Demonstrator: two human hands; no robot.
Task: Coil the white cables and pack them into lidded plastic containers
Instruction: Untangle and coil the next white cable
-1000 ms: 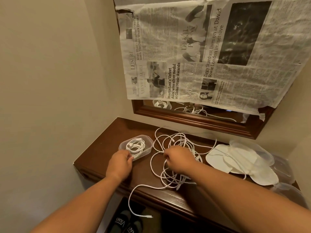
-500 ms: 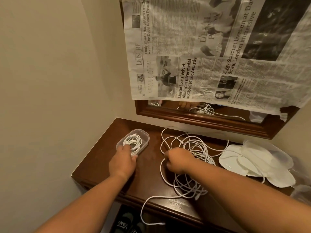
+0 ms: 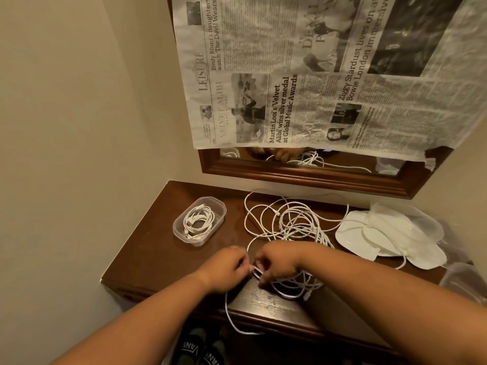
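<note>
A tangle of white cables [image 3: 292,222] lies on the dark wooden table [image 3: 158,256]. My left hand [image 3: 224,270] and my right hand [image 3: 276,263] meet near the table's front edge, both pinching strands of the tangle between them. One cable end hangs over the front edge. An open clear plastic container [image 3: 199,220] at the back left holds a coiled white cable. Several translucent lids [image 3: 390,233] are stacked at the right.
A wall stands close on the left. A wood-framed mirror [image 3: 311,177] hangs behind the table, mostly covered by newspaper [image 3: 316,75]. More clear containers [image 3: 463,283] sit at the right edge. Black shoes [image 3: 200,349] lie on the floor below.
My left hand left the container and came right to the cables. My right hand pulled back toward the front edge, dragging cable strands with it.
</note>
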